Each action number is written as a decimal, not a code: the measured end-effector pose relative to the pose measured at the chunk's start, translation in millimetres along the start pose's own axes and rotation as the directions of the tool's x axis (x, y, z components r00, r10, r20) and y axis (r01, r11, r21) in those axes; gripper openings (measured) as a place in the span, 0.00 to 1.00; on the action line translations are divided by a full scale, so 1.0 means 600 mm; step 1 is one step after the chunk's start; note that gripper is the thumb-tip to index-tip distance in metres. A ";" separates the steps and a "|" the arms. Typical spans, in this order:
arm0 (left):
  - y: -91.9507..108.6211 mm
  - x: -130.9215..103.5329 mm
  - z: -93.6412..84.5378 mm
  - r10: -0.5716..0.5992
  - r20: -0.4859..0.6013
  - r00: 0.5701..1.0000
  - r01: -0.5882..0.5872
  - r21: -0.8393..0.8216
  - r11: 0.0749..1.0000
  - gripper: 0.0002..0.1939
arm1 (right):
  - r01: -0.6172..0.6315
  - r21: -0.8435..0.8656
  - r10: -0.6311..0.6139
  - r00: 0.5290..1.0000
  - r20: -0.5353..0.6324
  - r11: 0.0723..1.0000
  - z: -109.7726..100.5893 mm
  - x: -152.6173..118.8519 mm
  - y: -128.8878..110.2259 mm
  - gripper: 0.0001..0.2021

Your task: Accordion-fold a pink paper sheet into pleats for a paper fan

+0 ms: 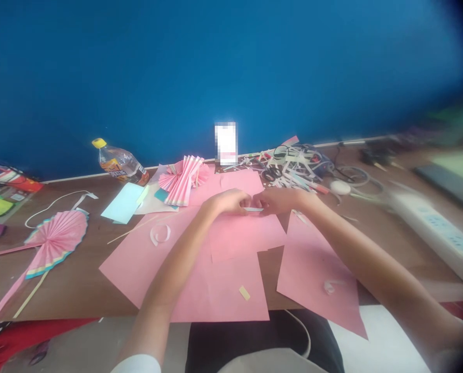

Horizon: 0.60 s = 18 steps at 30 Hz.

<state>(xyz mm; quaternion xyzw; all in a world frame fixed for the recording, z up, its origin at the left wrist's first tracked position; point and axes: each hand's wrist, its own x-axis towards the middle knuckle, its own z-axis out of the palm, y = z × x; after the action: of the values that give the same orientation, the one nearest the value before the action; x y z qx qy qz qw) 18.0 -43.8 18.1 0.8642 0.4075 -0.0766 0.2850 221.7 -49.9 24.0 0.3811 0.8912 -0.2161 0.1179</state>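
Observation:
Over the pink paper sheets point(235, 290), my left hand point(232, 201) and my right hand point(274, 200) meet with fingers closed. Between them is a small white paper strip point(253, 209), pinched at both ends. Some fingertips are hidden behind the knuckles. Just beyond my left hand lies a pleated pink paper fan point(182, 178). Curled white strips point(160, 235) and a small yellowish paper piece point(244, 293) rest on the pink sheets. A separate pink sheet point(312, 269) lies beneath my right forearm.
A bottle with a yellow cap point(120, 161) leans near the blue wall point(177, 67). Another pink fan point(58, 241) lies left, beside light blue paper point(124, 202). Tangled paper scraps point(297, 166) fill the back right. A white power strip point(433, 228) and a dark flat object point(449, 178) are at right.

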 end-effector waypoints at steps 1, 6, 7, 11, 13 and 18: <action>0.001 -0.001 -0.002 -0.007 0.003 1.000 0.007 0.001 1.000 0.10 | -0.004 -0.010 0.004 1.000 -0.018 1.000 0.002 0.001 -0.001 0.12; -0.006 -0.003 -0.008 0.001 -0.008 1.000 -0.001 -0.039 0.999 0.12 | -0.049 -0.132 0.039 0.996 -0.079 0.990 0.004 0.005 -0.013 0.11; -0.008 -0.003 -0.009 0.004 -0.018 1.000 -0.004 -0.044 0.999 0.13 | -0.053 -0.158 0.039 0.995 -0.087 0.986 0.002 0.005 -0.016 0.10; -0.011 -0.004 -0.011 0.017 -0.038 0.999 -0.019 -0.046 0.999 0.16 | -0.051 -0.213 0.027 0.993 -0.114 0.976 -0.008 -0.001 -0.022 0.12; -0.007 -0.006 -0.013 0.023 -0.048 0.999 -0.024 -0.027 0.999 0.16 | -0.067 -0.244 0.033 0.990 -0.140 0.967 -0.013 -0.006 -0.022 0.12; 0.003 -0.015 -0.020 0.054 -0.205 0.977 -0.035 0.094 0.995 0.13 | -0.147 -0.324 0.050 0.956 -0.289 0.935 -0.020 -0.011 -0.021 0.15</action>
<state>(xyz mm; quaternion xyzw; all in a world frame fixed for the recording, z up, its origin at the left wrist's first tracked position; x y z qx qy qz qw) 12.2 -43.8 31.8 0.8884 0.4116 0.0019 0.2034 216.4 -55.8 40.6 0.4256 0.9024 0.0035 0.0678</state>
